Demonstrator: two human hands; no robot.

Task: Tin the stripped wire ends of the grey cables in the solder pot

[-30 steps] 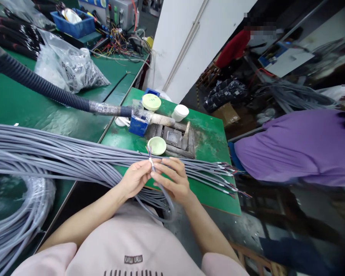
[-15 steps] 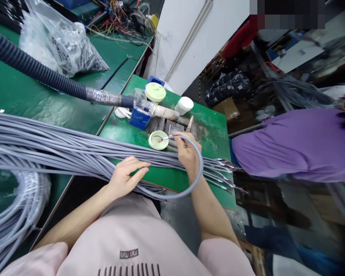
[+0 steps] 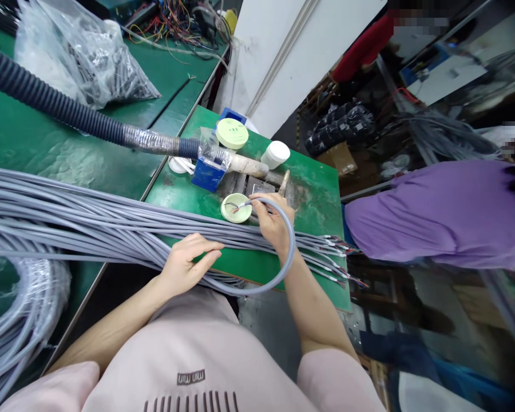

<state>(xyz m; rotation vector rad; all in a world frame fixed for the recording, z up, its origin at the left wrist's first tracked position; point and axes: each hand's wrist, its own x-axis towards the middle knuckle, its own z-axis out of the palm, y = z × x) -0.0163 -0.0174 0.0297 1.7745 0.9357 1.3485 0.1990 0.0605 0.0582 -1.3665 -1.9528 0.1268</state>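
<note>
One grey sheathed cable [image 3: 293,243] curls in a wide loop off the bench edge. The right hand [image 3: 272,222] pinches it just behind its stripped end, apparently so the thin coloured wires [image 3: 232,205] dip into the small pale green round dish [image 3: 228,217]. The left hand [image 3: 189,263] lies slack and flat on the long bundle of grey cables [image 3: 90,220], seemingly pinning the loop's tail against the green-topped bench [image 3: 317,206].
</note>
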